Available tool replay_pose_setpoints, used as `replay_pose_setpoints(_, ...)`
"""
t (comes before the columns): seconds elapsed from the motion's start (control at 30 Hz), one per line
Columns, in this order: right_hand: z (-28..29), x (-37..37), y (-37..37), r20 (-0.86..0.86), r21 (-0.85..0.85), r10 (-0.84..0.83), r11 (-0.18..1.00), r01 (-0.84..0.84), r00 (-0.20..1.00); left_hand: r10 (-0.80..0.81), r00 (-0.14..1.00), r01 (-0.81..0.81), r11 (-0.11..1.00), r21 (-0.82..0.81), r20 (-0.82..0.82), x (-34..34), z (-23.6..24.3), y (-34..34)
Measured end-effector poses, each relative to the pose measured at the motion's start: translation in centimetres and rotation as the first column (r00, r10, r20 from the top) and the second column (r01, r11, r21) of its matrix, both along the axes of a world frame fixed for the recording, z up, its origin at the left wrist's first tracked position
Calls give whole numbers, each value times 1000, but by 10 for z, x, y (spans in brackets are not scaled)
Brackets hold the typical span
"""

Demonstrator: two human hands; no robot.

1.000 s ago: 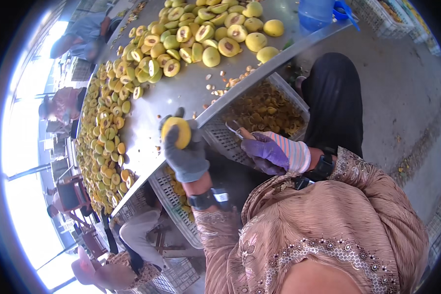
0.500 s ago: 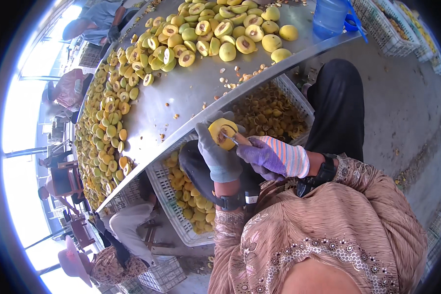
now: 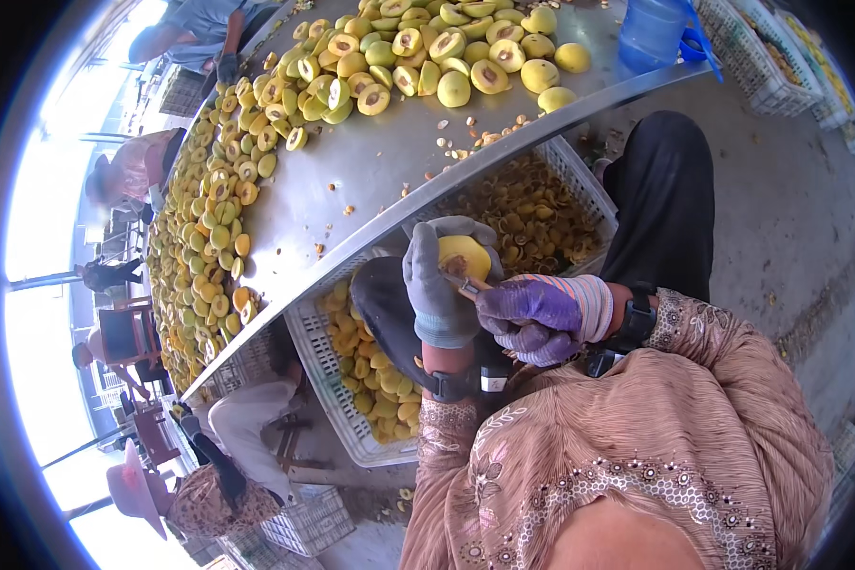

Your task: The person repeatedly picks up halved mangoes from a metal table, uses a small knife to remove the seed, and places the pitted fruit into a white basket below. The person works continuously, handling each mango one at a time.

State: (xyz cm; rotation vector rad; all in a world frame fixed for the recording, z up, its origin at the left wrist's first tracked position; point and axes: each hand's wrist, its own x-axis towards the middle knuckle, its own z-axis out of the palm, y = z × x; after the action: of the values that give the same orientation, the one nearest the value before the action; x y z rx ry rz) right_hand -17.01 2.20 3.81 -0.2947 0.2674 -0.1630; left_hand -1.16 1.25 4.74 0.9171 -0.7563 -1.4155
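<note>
My left hand (image 3: 444, 285), in a grey glove, is closed around a yellow peach half (image 3: 465, 257), its cut face with the brown pit hollow turned toward me. My right hand (image 3: 541, 318), in a purple-and-striped glove, grips a small wooden-handled pitting tool (image 3: 480, 284). The tool's tip meets the peach half at its pit hollow; the exact blade shape is hidden. Both hands are close together just off the table's near edge, above my lap. On the metal table (image 3: 323, 214) lie many halved peaches (image 3: 389, 57), several with pits showing.
Below the table edge, one crate (image 3: 606, 204) contains brownish scraps and another white crate (image 3: 318, 380) contains yellow fruit pieces. A blue clear jug (image 3: 651, 38) stands at the table's right corner. More crates (image 3: 760, 66) are on the floor at right. Several people sit along the left.
Both hands have shifted slightly right. The peach half has turned in my left hand, and the tool now sits lower at its pit hollow.
</note>
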Motion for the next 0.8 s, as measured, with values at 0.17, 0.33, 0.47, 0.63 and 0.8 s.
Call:
replay_pose_setpoints(0.17,-20,9,3,328,211,103,961,-179,939,27,880,-29,1000,2,-474,-4,-4,-11)
replay_pose_setpoints(0.33,-36,-6,0,144,125,2,992,-21,990,259,894,-270,963,20,-365,17,-12,-18)
replay_pose_setpoints(0.47,-64,-7,-15,-357,-45,-92,996,82,930,388,920,-388,922,3,-63,58,-27,7)
replay_pose_setpoints(0.63,-89,-4,-18,-650,-73,-105,994,76,753,516,825,-495,857,-146,232,156,-36,68)
replay_pose_setpoints(0.8,-90,-6,-17,-372,-74,-222,975,209,901,116,-295,-517,816,-260,949,204,-16,43)
